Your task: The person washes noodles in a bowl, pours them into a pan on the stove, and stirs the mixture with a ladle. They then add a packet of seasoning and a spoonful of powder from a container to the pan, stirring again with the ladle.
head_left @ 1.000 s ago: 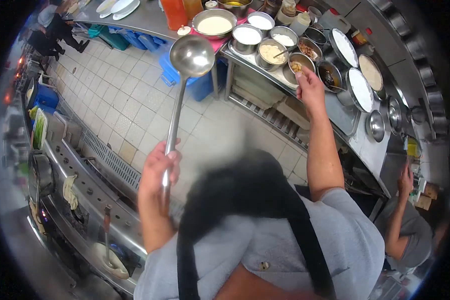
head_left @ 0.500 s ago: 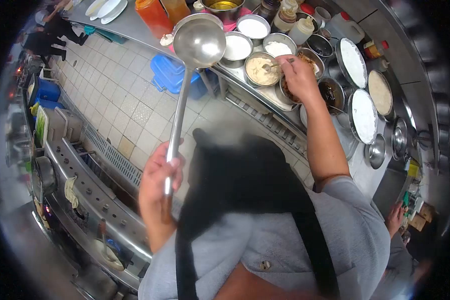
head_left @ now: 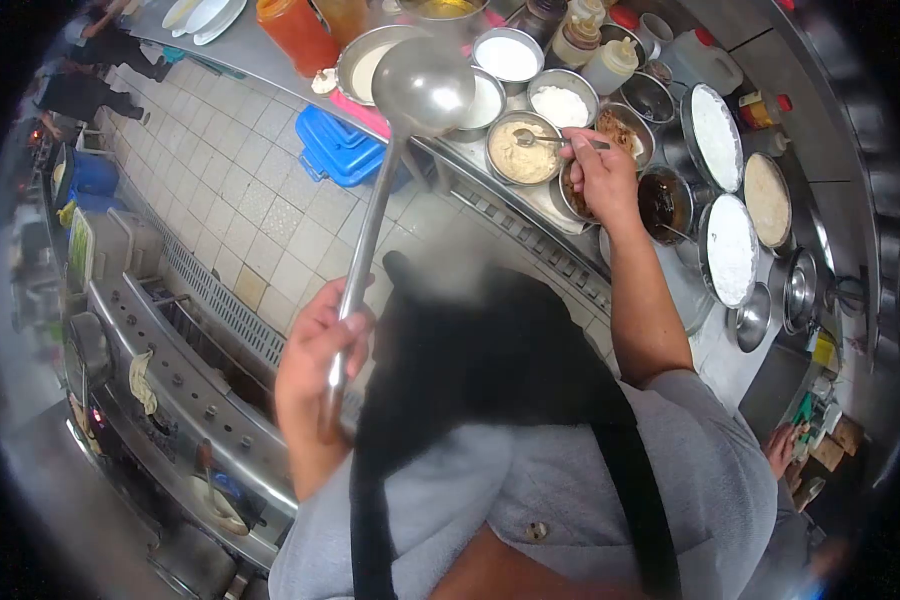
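In the head view my left hand [head_left: 322,345] is wrapped round the handle of a large metal ladle [head_left: 425,88], its bowl raised over the counter's front edge. My right hand [head_left: 606,183] pinches the handle of a small spoon [head_left: 560,138]. The spoon's tip is over a round metal container of pale yellow powder [head_left: 522,160]. Containers of white powder [head_left: 563,103] stand behind it, and one with brown food bits [head_left: 620,137] is to its right. A dark sauce container [head_left: 664,203] sits beside my right wrist.
Squeeze bottles [head_left: 610,67] and an orange-red container [head_left: 298,38] stand at the back. Large white-filled bowls [head_left: 732,250] are on the right. A blue bin [head_left: 342,148] is below the counter. Stoves [head_left: 210,430] line the left. A co-worker's hand [head_left: 782,450] shows lower right; other people [head_left: 90,95] are far left.
The spoon has lifted from the pale yellow powder and now lies more level. My right hand has shifted slightly down. The ladle has moved right, uncovering a pale-filled bowl behind it.
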Tool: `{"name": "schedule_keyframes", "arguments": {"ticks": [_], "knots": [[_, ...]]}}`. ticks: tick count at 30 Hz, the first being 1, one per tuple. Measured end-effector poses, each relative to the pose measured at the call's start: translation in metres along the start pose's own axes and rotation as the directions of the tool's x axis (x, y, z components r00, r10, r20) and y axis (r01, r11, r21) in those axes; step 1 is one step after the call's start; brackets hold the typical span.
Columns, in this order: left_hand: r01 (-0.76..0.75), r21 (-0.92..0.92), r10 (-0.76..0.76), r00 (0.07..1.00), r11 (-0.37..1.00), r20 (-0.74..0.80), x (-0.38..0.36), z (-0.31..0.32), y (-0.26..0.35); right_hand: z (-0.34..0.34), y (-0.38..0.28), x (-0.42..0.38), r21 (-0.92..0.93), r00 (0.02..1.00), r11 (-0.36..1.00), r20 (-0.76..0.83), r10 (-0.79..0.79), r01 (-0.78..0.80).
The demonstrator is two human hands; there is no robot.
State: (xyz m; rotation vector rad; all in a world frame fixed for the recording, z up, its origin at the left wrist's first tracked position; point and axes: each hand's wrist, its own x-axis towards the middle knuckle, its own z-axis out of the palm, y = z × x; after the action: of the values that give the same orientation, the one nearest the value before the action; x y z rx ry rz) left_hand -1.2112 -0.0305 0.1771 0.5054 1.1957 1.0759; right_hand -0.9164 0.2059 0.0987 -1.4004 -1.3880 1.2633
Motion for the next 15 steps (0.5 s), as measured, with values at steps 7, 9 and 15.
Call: {"name": "schedule_keyframes", "arguments": {"ticks": [7,9,15], "knots": [[0.014,0.000,-0.014,1.000,1.000,-0.004,0.001,0.001,0.000,-0.003,0.007,-0.002,0.105,0.996,0.994,0.086,0.030,-0.039],[0.009,0.003,-0.009,1.000,1.000,-0.002,0.001,-0.003,-0.003,-0.006,0.004,-0.003,0.097,0.995,0.993,0.084,0.054,-0.062],[0.012,0.002,-0.012,1.000,1.000,-0.004,0.001,-0.003,-0.004,-0.010,0.005,-0.005,-0.071,0.986,0.996,0.165,-0.036,0.048]]}}
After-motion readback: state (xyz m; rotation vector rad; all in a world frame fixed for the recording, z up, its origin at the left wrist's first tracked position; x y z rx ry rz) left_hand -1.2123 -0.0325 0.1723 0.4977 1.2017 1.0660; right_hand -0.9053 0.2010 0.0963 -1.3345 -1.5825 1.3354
